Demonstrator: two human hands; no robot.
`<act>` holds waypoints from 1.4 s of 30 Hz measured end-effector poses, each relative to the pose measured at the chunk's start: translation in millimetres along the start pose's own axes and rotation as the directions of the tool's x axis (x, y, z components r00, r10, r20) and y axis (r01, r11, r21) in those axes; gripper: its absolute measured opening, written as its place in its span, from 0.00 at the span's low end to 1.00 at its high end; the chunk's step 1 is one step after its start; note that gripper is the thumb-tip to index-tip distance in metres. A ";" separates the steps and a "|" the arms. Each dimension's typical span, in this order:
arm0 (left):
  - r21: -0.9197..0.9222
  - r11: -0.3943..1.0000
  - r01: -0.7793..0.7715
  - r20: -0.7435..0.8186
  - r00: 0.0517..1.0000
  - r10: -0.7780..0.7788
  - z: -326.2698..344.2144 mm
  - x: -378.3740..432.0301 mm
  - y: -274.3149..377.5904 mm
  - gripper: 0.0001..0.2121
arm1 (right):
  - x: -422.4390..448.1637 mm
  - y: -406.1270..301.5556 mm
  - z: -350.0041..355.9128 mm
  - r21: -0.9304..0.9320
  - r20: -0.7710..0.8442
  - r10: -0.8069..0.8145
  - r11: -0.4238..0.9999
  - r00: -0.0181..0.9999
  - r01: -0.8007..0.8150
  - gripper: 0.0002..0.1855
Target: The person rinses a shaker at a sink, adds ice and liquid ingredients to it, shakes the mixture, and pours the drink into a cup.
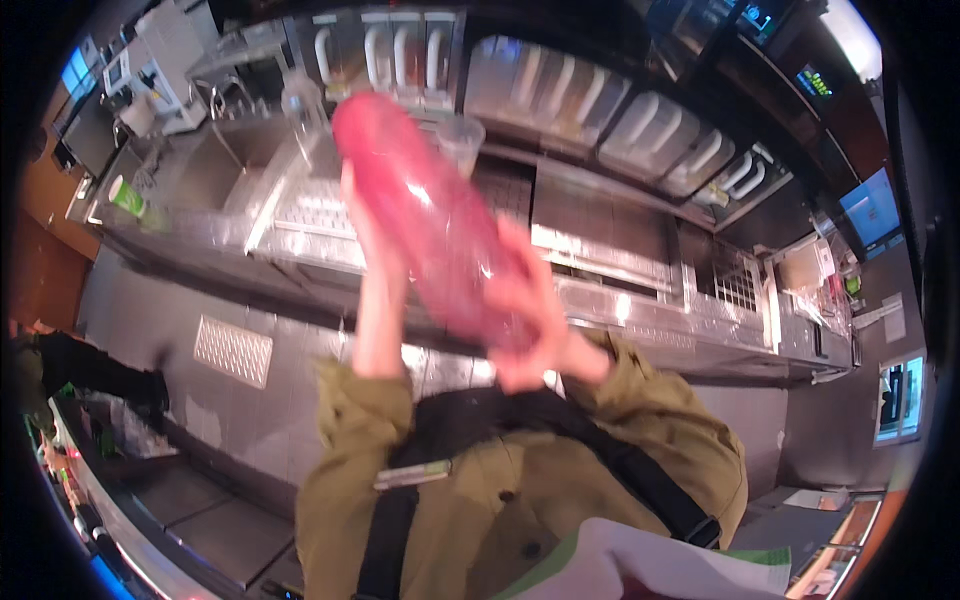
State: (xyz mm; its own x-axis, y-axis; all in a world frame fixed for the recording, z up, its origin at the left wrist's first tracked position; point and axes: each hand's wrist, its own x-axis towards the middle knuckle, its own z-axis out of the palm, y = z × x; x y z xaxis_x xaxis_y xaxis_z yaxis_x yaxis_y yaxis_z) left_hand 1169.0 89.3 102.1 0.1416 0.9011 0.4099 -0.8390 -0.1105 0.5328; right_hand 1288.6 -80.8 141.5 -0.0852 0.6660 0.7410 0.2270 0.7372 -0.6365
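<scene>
Both hands hold a long, glossy red container (439,217), shaped like a drink shaker and blurred by motion. It is tilted in front of my chest, its rounded far end up and to the left. My left hand (369,225) supports the left side near that far end, its fingers mostly hidden behind the container. At the near end, my right hand (534,300) wraps its fingers around the right side. Beyond the container, a clear plastic cup (461,139) stands on the metal counter (315,244).
A sink (232,169) and a green paper cup (127,196) are at left. Clear bins with white handles (555,82) line the back. Behind at left, another person's dark-clothed leg (105,371) reaches into the aisle near a metal floor plate (233,351).
</scene>
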 end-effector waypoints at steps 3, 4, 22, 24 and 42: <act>-0.479 0.875 0.074 0.212 0.977 0.033 28.4 -13.3 35.5 0.32 | 3.6 -8.2 0.5 -0.150 0.265 -0.281 0.933 0.922 0.327 0.36; -0.131 0.991 0.036 0.005 0.999 -0.035 20.0 -2.2 34.8 0.31 | 12.8 -1.4 7.5 -0.112 0.192 -0.133 0.981 0.972 0.156 0.36; 0.057 0.998 -0.031 0.074 0.997 0.027 11.5 6.3 100.9 0.27 | 15.7 -5.8 62.1 -0.029 0.117 -0.216 0.975 0.969 0.221 0.33; 0.176 0.949 0.261 -0.286 0.936 -0.205 3.6 19.9 94.5 0.27 | 26.4 -0.6 54.7 0.018 0.024 0.022 1.000 0.999 -0.022 0.33; 0.770 0.638 0.015 0.032 0.998 -0.061 -18.9 12.1 96.6 0.31 | 22.7 -3.6 65.1 -0.050 -0.028 -0.098 0.994 0.995 0.096 0.31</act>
State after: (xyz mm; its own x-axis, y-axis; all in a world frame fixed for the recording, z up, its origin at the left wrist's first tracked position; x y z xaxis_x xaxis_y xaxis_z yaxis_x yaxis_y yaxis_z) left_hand 1079.7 97.4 144.6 0.2094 0.8924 0.3997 -0.1282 -0.3802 0.9160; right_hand 1222.7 -60.9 146.6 -0.0802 0.5875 0.8052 0.2663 0.7911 -0.5507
